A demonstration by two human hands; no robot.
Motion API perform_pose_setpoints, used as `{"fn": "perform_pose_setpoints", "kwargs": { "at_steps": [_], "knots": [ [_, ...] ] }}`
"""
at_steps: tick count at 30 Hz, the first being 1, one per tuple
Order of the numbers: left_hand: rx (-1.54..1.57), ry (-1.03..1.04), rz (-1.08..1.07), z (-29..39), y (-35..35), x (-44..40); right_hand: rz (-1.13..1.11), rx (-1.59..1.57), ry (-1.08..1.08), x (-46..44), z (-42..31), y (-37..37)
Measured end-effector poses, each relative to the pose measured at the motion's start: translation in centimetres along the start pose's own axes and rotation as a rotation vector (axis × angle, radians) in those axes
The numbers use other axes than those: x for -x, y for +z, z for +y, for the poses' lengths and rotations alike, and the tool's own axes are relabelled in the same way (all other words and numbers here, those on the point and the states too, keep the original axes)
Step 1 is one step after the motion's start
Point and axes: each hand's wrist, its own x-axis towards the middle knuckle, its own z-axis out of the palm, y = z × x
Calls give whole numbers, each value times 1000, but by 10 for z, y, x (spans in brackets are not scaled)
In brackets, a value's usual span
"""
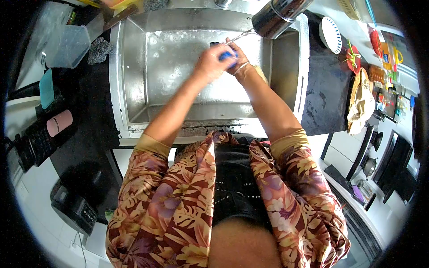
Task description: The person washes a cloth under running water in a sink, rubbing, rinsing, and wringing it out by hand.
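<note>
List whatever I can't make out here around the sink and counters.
All in the head view:
- Blue thing between the left hand and right hand: blurred, partly covered by fingers; its kind and which hand grips it.
- Tan thing: mostly behind the right forearm.
- Dark cylinder: its far end, cut off by the top edge.
- Black appliance: panel markings, too small.

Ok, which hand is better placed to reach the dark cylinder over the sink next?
Probably the right hand: it is nearer the dark cylinder, while the left hand lies farther left.
</note>
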Motion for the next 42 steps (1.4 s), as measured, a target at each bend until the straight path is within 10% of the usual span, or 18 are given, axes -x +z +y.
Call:
{"fn": "perform_pose_setpoints", "kwargs": {
  "at_steps": [2, 4, 12, 14, 18, 26, 28, 30, 38, 41, 42],
  "knots": [
    [-112, 133, 266, 3, 24, 3, -465, -246, 35, -41, 16, -52],
    [-331, -337, 430, -15, 12, -17, 377, 403, -188, 4, 23, 22],
    [-26, -269, 227, 2, 9, -11, 320, 84, -92, 11, -4, 38],
    [-206, 44, 208, 20, 34, 5, -174, 137, 158, 1, -18, -14],
    [-274, -495, 401, -21, 12, -25, 260, 202, -123, -5, 15, 15],
    [-189, -243, 445, 14, 27, -11, 313, 115, -63, 12, -7, 33],
    [-261, -29, 361, 21, 44, 0, -131, 91, 116, 10, -2, 7],
    [-338, -461, 380, 8, 25, -19, 32, 513, -191, 1, 13, 12],
    [-259, -250, 533, -10, 17, -24, 236, 263, -93, -14, 0, 10],
    [-250, -143, 379, 25, 32, -4, -341, 137, 128, 9, -4, 4],
    [-282, -130, 401, 32, 32, -1, -174, 218, 41, 12, 1, 17]
  ]
}}
